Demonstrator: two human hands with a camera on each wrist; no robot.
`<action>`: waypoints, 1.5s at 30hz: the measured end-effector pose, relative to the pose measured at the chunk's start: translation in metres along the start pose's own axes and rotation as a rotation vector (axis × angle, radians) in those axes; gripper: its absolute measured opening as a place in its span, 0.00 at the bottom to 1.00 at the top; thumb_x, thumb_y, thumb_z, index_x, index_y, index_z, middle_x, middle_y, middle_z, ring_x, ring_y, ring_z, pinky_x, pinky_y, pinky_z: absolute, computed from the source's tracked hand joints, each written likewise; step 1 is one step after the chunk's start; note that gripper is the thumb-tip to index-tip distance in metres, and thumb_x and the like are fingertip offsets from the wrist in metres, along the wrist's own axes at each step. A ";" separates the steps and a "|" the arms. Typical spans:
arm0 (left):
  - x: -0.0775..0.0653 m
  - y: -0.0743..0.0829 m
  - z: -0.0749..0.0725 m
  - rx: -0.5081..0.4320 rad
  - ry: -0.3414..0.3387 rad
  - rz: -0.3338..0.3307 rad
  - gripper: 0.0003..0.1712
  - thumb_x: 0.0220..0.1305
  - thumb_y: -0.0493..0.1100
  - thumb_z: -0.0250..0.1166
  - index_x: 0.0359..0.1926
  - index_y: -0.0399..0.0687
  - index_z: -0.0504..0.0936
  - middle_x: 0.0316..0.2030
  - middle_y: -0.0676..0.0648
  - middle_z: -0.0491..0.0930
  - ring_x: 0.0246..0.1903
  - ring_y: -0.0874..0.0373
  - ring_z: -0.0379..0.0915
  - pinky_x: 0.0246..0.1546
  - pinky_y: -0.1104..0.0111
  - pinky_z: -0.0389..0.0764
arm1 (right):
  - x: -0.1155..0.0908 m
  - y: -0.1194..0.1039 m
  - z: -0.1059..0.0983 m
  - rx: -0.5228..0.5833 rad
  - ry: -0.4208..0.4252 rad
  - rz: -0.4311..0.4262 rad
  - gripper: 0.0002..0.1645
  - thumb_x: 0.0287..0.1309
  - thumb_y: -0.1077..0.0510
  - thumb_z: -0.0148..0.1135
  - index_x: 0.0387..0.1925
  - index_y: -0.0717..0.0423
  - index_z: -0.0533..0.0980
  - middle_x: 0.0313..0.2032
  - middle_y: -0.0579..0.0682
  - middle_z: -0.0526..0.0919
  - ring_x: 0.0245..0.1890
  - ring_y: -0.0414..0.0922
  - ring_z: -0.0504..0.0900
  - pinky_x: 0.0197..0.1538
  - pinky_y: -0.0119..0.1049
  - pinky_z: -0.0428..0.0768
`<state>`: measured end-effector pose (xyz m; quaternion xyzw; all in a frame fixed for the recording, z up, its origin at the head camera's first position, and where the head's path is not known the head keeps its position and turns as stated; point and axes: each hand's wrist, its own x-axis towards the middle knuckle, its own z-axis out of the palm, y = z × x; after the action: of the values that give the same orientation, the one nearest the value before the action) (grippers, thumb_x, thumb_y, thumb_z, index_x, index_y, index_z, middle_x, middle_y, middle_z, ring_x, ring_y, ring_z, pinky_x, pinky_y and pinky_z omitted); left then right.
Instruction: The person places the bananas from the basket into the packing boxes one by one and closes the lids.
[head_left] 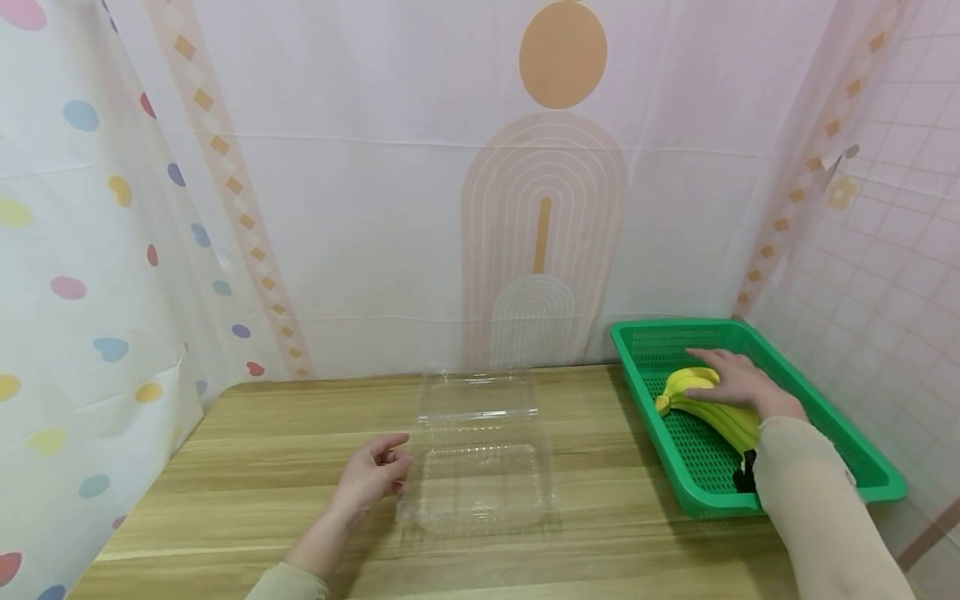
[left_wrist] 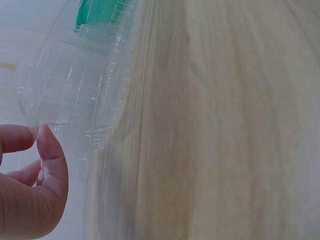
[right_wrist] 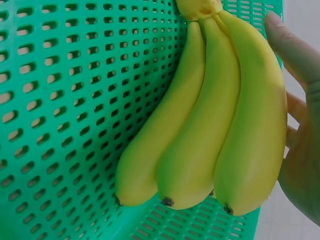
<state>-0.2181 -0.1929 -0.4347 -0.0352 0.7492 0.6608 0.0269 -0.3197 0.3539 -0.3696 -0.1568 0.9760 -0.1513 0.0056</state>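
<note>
A clear plastic clamshell container (head_left: 480, 492) lies on the wooden table with its lid raised at the back. At its left side is my left hand (head_left: 371, 475); in the left wrist view the thumb and index finger pinch the container's edge. A bunch of yellow-green bananas (right_wrist: 225, 110) lies in the green plastic basket (head_left: 667, 467) at the right. My right hand (head_left: 738, 385) is over the bananas with fingers spread, its thumb next to them. Whether it touches them cannot be made out. The forearm covers part of the bunch.
Near the bananas' lower end in the basket is a small black thing (head_left: 744, 473), partly hidden by the sleeve. Patterned curtains (head_left: 360, 250) stand behind the wooden table (head_left: 247, 467) and on both sides.
</note>
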 end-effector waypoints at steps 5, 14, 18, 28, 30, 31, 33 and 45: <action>0.000 0.000 0.000 0.000 0.005 -0.002 0.26 0.67 0.27 0.59 0.65 0.25 0.68 0.38 0.43 0.75 0.31 0.56 0.72 0.28 0.70 0.80 | -0.002 -0.003 0.002 0.014 -0.020 0.008 0.50 0.61 0.38 0.64 0.71 0.66 0.58 0.65 0.78 0.57 0.62 0.80 0.54 0.56 0.78 0.59; 0.000 0.001 0.001 -0.002 0.007 -0.002 0.26 0.66 0.26 0.59 0.64 0.25 0.67 0.37 0.43 0.74 0.31 0.56 0.71 0.28 0.71 0.80 | -0.004 -0.002 0.002 0.093 -0.097 0.049 0.51 0.60 0.41 0.67 0.70 0.67 0.57 0.64 0.81 0.54 0.61 0.82 0.52 0.56 0.78 0.59; 0.000 0.000 0.000 -0.001 0.007 -0.002 0.26 0.66 0.27 0.59 0.64 0.25 0.68 0.37 0.43 0.74 0.31 0.56 0.71 0.28 0.71 0.80 | -0.003 0.000 0.004 0.091 -0.109 0.037 0.50 0.59 0.43 0.69 0.70 0.68 0.58 0.63 0.81 0.56 0.61 0.80 0.56 0.55 0.75 0.63; 0.000 0.000 0.001 -0.003 -0.004 0.003 0.27 0.67 0.27 0.60 0.65 0.26 0.67 0.37 0.43 0.74 0.31 0.56 0.71 0.29 0.70 0.80 | -0.004 0.003 0.003 0.112 -0.120 0.015 0.46 0.57 0.51 0.71 0.68 0.68 0.61 0.61 0.81 0.58 0.58 0.75 0.63 0.51 0.66 0.71; 0.001 -0.001 0.001 -0.006 -0.005 0.005 0.27 0.67 0.28 0.60 0.66 0.26 0.67 0.37 0.43 0.74 0.31 0.56 0.70 0.29 0.69 0.80 | -0.004 0.003 0.003 0.113 -0.118 0.013 0.44 0.58 0.53 0.70 0.68 0.67 0.62 0.62 0.80 0.59 0.58 0.75 0.63 0.51 0.65 0.71; 0.001 -0.001 0.001 -0.009 -0.006 0.006 0.27 0.67 0.28 0.60 0.66 0.26 0.67 0.37 0.43 0.74 0.31 0.56 0.70 0.29 0.69 0.80 | -0.004 0.004 0.003 0.110 -0.116 0.009 0.42 0.59 0.54 0.69 0.68 0.67 0.62 0.62 0.80 0.59 0.58 0.75 0.63 0.51 0.65 0.71; 0.001 -0.001 0.002 -0.014 -0.007 0.007 0.27 0.67 0.27 0.60 0.66 0.26 0.67 0.37 0.43 0.74 0.31 0.56 0.70 0.29 0.69 0.80 | -0.004 0.005 0.002 0.103 -0.110 0.005 0.40 0.60 0.55 0.69 0.68 0.66 0.63 0.62 0.80 0.59 0.59 0.75 0.63 0.51 0.66 0.71; 0.003 -0.003 0.006 -0.031 0.008 0.003 0.27 0.66 0.26 0.59 0.65 0.26 0.68 0.36 0.43 0.74 0.31 0.57 0.71 0.29 0.70 0.80 | -0.008 0.007 0.001 0.098 -0.064 -0.021 0.31 0.62 0.56 0.66 0.63 0.64 0.70 0.60 0.77 0.64 0.59 0.76 0.62 0.52 0.70 0.69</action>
<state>-0.2212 -0.1870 -0.4383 -0.0370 0.7389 0.6724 0.0224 -0.3146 0.3624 -0.3725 -0.1711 0.9650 -0.1940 0.0432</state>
